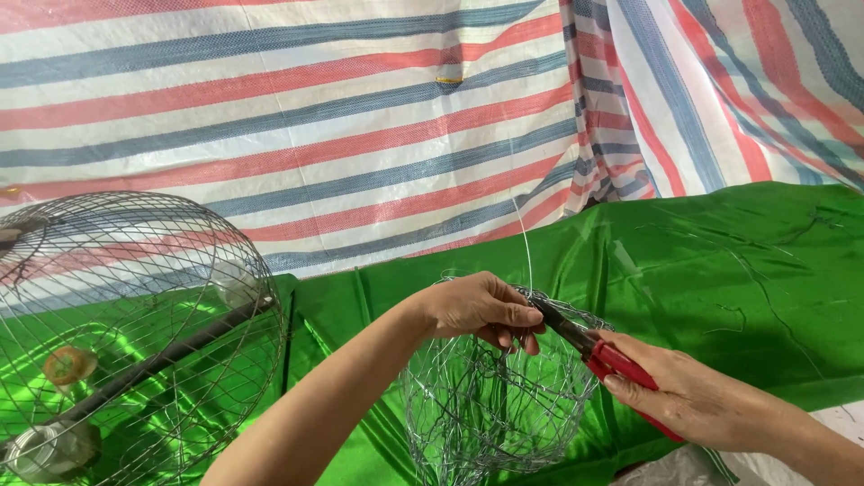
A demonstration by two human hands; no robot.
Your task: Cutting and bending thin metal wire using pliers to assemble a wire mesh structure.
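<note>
Head view: my left hand point(481, 306) grips the rim of a wire mesh basket point(490, 396) at centre, fingers point(513, 315) curled and pinching the wire. My right hand point(693, 396), at 4 o'clock from it, is clenched round the red handles of pliers point(594, 346), whose dark nose meets the rim beside my left fingers. A thin wire point(522, 225) rises toward 12 o'clock. Green cloth point(720, 270) lies beneath; a fan guard point(135, 315) stands at 9 o'clock, a striped tarp point(315, 117) behind.

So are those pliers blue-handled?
No, the pliers in the right hand have red handles, their tip at the wire mesh basket that the left hand grips.
</note>
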